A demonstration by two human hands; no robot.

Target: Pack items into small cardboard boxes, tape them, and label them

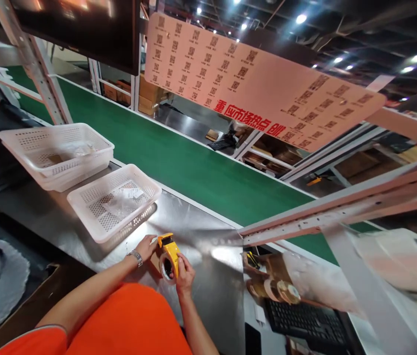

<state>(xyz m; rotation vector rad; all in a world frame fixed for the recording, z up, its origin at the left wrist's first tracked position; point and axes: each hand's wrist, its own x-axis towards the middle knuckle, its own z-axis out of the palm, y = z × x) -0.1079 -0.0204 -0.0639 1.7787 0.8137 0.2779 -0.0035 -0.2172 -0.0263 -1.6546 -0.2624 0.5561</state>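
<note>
My right hand [185,276] is wrapped round a yellow tape dispenser [173,252] with a roll of tape in it. The dispenser stands tilted in front of my body, above the metal worktable [208,276]. My left hand [146,248], with a metal watch on its wrist, is closed beside the dispenser's front end. A brown surface, perhaps cardboard [155,260], shows between the left hand and the tape roll. What the left fingers pinch is too small to make out.
A white perforated basket [82,207] with clear plastic bags stands ahead to the left, beside stacked white baskets [53,180]. A green conveyor belt [178,158] runs behind. To the right are a metal post [341,209], tape rolls [280,291] and a keyboard [308,323].
</note>
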